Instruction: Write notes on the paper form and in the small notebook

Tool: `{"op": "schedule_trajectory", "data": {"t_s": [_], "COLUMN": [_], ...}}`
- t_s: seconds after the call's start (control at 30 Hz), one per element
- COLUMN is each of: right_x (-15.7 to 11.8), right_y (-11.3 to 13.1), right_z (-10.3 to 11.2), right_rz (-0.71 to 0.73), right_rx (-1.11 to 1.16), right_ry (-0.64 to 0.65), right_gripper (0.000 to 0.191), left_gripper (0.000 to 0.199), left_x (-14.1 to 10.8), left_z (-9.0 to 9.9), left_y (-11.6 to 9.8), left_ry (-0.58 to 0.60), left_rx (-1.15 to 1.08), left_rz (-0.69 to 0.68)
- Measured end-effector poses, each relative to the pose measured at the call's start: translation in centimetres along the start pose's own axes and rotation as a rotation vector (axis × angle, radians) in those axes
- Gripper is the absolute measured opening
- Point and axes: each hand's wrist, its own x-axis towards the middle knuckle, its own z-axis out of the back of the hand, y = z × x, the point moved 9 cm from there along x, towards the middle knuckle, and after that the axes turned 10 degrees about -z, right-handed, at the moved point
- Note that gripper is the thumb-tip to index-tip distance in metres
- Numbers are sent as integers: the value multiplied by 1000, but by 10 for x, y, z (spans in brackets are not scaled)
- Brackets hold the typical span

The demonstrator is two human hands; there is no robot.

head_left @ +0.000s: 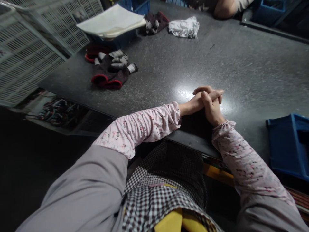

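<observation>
The left hand [193, 103] and the right hand [212, 108] rested together on the dark speckled table [253, 71], close to its near edge. The two hands were clasped, the right laid over the left with fingers [212, 94] folded across one another. Neither hand gripped any object; each was closed only on the other. Both forearms wore pink floral sleeve covers [145, 125] over grey sleeves, and a checked apron [156, 193] showed below the table edge.

Positions relative to the clasped hands:

- A pair of dark work gloves [112, 69] with red cuffs and grey fingertips lay on the table, well apart to the far left. These were the nearest loose items to the hands.
- A second dark glove bundle [154, 22] lay farther off, beyond the first pair.
- A crumpled white cloth or bag [184, 27] lay on the far part of the table, well apart and straight ahead.
- A stack of white sheets [113, 22] rested on a blue bin, to the far left.
- White perforated crates [31, 42] stood at the far left, over the table's left end.
- A blue plastic bin [287, 145] sat to the right, near the right forearm but not touching it.
- Another person's arm [224, 8] rested at the far table edge.
</observation>
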Motion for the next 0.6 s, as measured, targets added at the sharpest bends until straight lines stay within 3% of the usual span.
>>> {"op": "schedule_trajectory", "data": {"t_s": [0.6], "right_x": [-1], "right_y": [2], "right_z": [1], "right_rz": [43], "right_rx": [13], "right_ry": [-10], "right_gripper": [39], "left_gripper": [37], "left_x": [1], "left_z": [1], "left_y": [1], "left_ry": [-2], "left_rx": [52], "left_rz": [-13]}}
